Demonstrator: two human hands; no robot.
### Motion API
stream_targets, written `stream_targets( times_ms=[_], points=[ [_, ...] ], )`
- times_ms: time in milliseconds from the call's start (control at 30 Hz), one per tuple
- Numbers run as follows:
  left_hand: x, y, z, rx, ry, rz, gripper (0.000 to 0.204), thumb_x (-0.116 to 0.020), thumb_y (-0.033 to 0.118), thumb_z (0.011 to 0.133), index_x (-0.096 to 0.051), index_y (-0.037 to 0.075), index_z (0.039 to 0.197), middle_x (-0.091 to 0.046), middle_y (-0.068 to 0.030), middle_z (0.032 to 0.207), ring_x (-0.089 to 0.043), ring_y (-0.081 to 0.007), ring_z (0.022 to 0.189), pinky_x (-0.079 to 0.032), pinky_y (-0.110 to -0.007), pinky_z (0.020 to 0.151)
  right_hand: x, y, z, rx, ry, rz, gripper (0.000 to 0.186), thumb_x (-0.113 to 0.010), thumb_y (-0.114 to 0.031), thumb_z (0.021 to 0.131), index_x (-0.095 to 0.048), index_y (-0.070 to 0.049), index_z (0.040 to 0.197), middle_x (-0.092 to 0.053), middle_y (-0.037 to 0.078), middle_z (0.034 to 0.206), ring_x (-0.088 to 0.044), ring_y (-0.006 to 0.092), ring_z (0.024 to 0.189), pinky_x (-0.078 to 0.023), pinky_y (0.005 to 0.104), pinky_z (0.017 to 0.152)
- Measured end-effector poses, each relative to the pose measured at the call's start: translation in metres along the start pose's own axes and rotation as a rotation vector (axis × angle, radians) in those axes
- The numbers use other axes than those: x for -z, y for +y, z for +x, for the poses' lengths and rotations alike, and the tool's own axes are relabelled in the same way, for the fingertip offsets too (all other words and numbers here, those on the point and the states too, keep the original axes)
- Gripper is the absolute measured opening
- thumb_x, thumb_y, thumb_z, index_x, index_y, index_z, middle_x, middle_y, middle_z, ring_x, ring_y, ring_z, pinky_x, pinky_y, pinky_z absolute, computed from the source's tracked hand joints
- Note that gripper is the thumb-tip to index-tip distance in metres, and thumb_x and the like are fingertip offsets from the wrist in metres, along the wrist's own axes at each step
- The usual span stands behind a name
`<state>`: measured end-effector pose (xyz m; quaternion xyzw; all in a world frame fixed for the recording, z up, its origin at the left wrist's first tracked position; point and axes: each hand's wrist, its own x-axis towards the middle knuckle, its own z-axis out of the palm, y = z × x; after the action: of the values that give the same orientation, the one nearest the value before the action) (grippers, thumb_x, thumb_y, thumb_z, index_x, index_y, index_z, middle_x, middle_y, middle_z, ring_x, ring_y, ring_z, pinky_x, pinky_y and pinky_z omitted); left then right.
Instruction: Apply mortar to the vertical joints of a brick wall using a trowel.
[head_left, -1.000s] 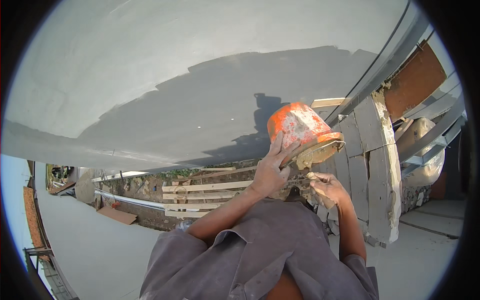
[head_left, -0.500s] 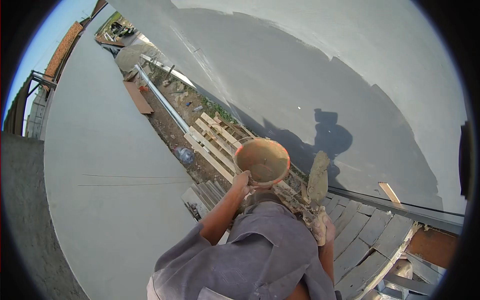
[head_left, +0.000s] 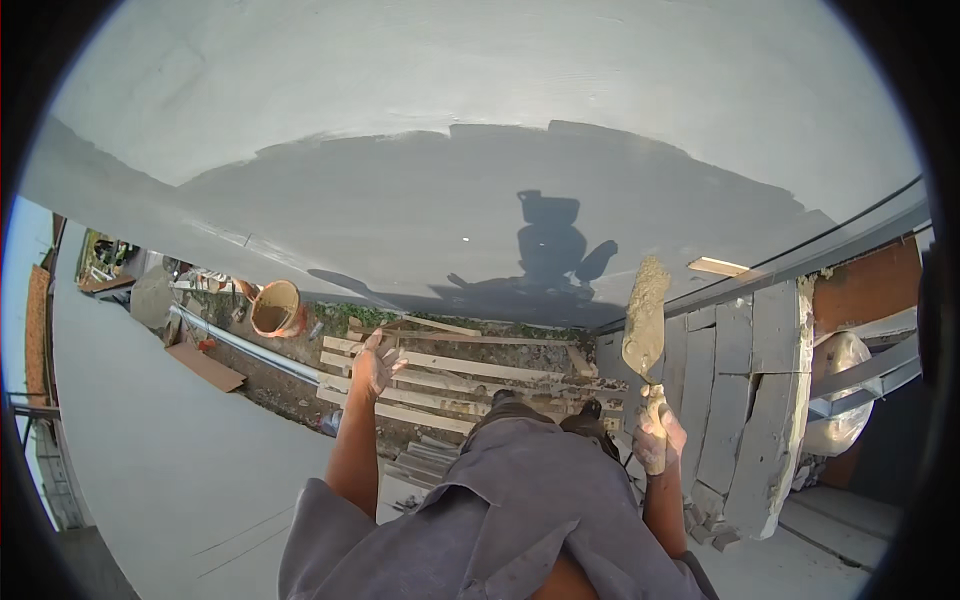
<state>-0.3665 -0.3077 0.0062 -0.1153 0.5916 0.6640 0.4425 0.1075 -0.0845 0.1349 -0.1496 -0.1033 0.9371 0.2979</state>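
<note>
Head view: clutching a trowel (head_left: pixel 645 318) in the right hand (head_left: pixel 662 438), with an orange bucket (head_left: pixel 276 309) well left of the splayed left hand (head_left: pixel 375 367), contents unclear!

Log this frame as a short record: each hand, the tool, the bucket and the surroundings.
Left hand: open, fingers spread, holding nothing
Right hand: grip closed round the trowel's handle
Trowel: blade pointing away from the person, coated grey-brown
Bucket: orange, beyond and left of the left hand, touching neither hand; whether anything supports it is unclear
Wall: ahead, darker grey low down, paler above
Ground: planks in front, pipe to the left
Right side: grey blocks
</note>
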Motion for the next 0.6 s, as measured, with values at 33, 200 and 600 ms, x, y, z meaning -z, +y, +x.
stream_targets(
  times_ms=[33,200,600],
  points=[
    [-0.019,-0.027,-0.006,0.221,-0.084,0.208,0.066,-0.053,0.043,0.093,-0.027,0.015,0.148,-0.030,-0.0184,0.149,-0.049,-0.0364,0.119,-0.050,-0.045,0.084,0.000,-0.005,-0.004,0.029,0.034,0.013,0.044,-0.055,-0.022,0.092,-0.039,-0.003,0.128,-0.052,0.012,0.080,-0.043,0.0108,0.041,-0.043,0.0246,0.033],
    [-0.068,-0.137,-0.074,0.145,-0.598,1.404,0.061,-0.054,0.043,0.092,-0.042,0.006,0.139,-0.051,-0.0173,0.133,-0.048,-0.0297,0.121,-0.039,-0.041,0.099,-0.037,-0.054,-0.037,0.272,0.103,0.127,0.040,-0.055,-0.018,0.091,-0.043,-0.001,0.125,-0.052,0.010,0.079,-0.046,0.0114,0.044,-0.041,0.0252,0.034],
    [-0.116,-0.113,-0.078,0.175,-0.097,0.935,0.062,-0.058,0.032,0.088,-0.039,0.004,0.140,-0.052,-0.0145,0.128,-0.058,-0.0304,0.105,-0.048,-0.041,0.081,0.048,-0.324,0.031,0.975,1.164,-1.587,0.034,-0.066,-0.017,0.082,-0.055,0.010,0.099,-0.063,0.021,0.085,-0.064,0.0325,0.076,-0.052,0.0396,0.074]
  ],
)
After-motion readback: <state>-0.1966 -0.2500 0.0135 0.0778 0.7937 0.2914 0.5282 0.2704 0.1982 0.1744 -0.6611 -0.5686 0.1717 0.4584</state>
